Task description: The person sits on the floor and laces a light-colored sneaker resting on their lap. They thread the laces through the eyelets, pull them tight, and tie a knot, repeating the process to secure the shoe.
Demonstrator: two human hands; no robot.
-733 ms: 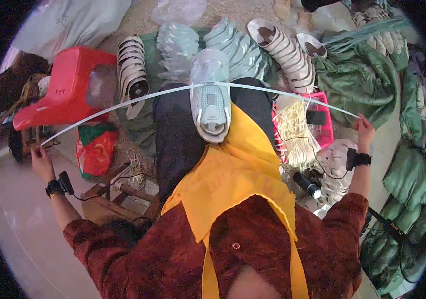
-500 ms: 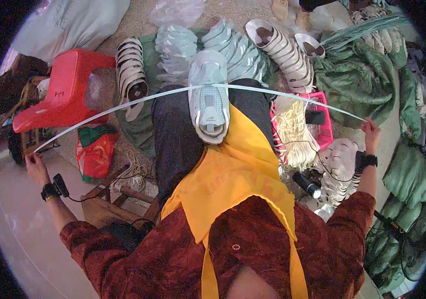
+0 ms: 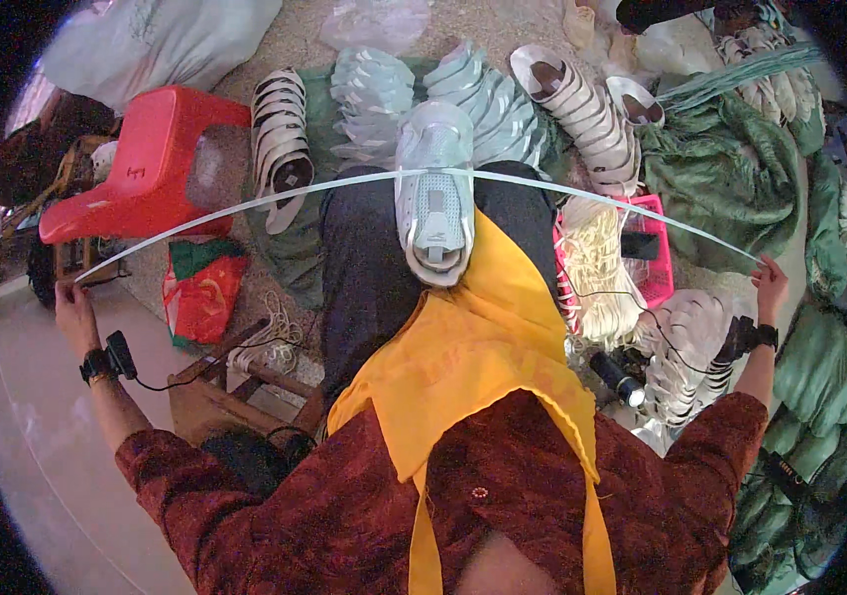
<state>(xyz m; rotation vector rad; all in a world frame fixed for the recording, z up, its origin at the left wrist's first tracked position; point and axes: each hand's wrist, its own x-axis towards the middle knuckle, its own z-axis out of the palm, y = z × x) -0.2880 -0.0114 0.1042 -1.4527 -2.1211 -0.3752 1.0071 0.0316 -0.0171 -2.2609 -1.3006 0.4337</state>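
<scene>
A pale blue-grey shoe upper [image 3: 433, 223] rests on my lap, over dark trousers and a yellow apron [image 3: 483, 337]. Through its lacing area runs a flat white shoelace [image 3: 352, 180], both halves stretched out wide to the sides in a shallow arc. My left hand [image 3: 76, 315] pinches one end at the far left. At the far right, the other end is pinched between the fingers of my right hand [image 3: 770, 286]. Both arms are spread, and neither hand touches the shoe upper.
Stacked shoe uppers [image 3: 374, 104] lie beyond my knees, beside a cream stack [image 3: 582, 124]. A red plastic stool [image 3: 136, 178] stands left. Right of my lap are a pink basket [image 3: 657, 283], a bundle of cream laces [image 3: 602, 268], a lit flashlight [image 3: 617, 379] and green sacks [image 3: 721, 178].
The whole view has shifted slightly, with the scene sliding right. My right hand has moved a little outward and nearer to me. Both hands still hold the shoelace ends.
</scene>
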